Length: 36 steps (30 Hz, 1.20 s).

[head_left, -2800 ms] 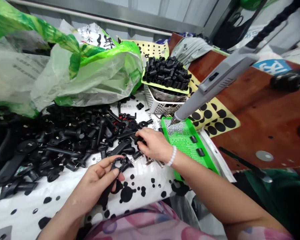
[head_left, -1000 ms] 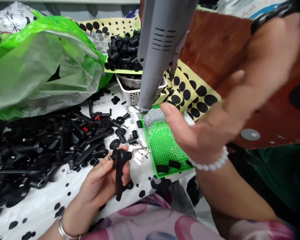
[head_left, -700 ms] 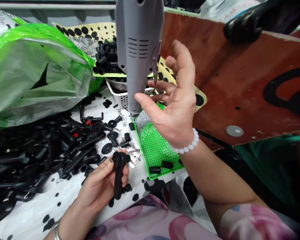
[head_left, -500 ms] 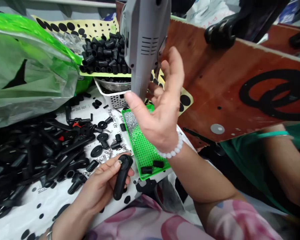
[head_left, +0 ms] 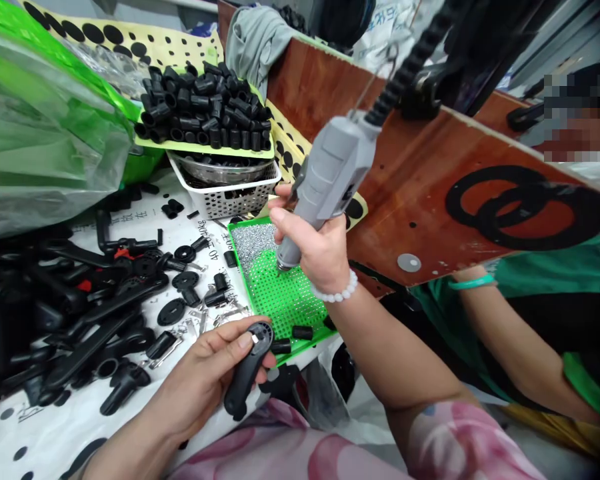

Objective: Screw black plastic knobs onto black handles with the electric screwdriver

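My left hand [head_left: 220,363] holds a black plastic crank handle [head_left: 250,370] by its round end, the thumb beside a small metal tab there. My right hand [head_left: 323,250] is wrapped round a grey electric screwdriver [head_left: 325,173], which hangs from a black coiled cord. The screwdriver's tip points down over a green perforated tray [head_left: 300,297] with small silver screws [head_left: 253,240] heaped at its far end. Several black tube pieces [head_left: 303,332] lie at the tray's near end.
Black plastic parts [head_left: 65,313] are heaped on the left. A white basket [head_left: 220,200] stands behind the tray, with black tubes [head_left: 205,107] piled above it. A brown board [head_left: 405,187] rises at the right; beyond it is a co-worker's arm [head_left: 510,327].
My right hand has left the loose parts, reached the hanging screwdriver and closed round it, tilting it over the green tray. The crank handle has turned in my left hand.
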Each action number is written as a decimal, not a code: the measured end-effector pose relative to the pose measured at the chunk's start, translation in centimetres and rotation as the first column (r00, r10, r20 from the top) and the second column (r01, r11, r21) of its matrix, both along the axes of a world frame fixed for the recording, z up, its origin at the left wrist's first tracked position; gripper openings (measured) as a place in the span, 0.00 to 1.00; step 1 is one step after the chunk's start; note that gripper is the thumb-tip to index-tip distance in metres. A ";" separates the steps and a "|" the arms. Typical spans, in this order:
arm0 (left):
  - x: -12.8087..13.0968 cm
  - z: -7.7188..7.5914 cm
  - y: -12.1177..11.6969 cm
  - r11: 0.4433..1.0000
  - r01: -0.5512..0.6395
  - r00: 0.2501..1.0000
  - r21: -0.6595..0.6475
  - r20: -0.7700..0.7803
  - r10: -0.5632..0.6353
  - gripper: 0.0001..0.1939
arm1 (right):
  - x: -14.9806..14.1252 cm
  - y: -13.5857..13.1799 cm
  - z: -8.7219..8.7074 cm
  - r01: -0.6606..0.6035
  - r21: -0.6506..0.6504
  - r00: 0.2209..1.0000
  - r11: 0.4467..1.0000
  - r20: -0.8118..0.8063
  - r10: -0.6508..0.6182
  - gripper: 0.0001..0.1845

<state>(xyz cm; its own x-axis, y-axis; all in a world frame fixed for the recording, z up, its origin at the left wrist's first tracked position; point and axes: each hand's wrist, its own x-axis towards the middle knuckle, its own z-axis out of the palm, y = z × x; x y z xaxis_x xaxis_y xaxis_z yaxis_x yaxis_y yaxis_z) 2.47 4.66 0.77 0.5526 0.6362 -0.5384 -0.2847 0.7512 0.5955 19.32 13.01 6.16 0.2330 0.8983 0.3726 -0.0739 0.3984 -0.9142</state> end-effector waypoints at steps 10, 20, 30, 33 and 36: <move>0.5 0.1 0.7 0.997 0.068 0.994 0.030 -0.084 -0.065 0.24 | -0.2 1.1 -2.3 -0.012 0.022 0.999 1.000 -0.031 0.013 0.15; 0.0 -0.4 0.7 0.996 0.086 0.995 -0.011 -0.043 -0.086 0.25 | -0.4 1.0 -2.6 -0.015 0.004 1.000 1.000 0.006 0.015 0.14; 0.0 -0.6 0.7 0.996 0.086 0.996 -0.023 0.002 -0.086 0.23 | -0.5 1.0 -3.0 -0.040 0.015 0.999 0.999 0.021 0.040 0.14; 0.1 -0.6 0.8 0.996 0.084 0.996 -0.018 0.002 -0.084 0.23 | -0.6 1.1 -3.1 -0.032 0.008 0.999 0.999 0.020 0.031 0.15; 0.0 -0.8 0.7 0.997 0.082 0.997 -0.011 -0.002 -0.082 0.22 | -0.7 1.0 -3.1 -0.024 0.000 1.000 1.000 0.012 0.024 0.15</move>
<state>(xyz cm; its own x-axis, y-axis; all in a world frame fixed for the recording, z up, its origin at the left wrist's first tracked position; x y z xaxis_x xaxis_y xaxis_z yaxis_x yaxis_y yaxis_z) 2.50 5.39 0.01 0.6010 0.5835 -0.5462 -0.2207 0.7780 0.5882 18.57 14.04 3.10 0.2067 0.9035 0.3753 -0.0722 0.3967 -0.9151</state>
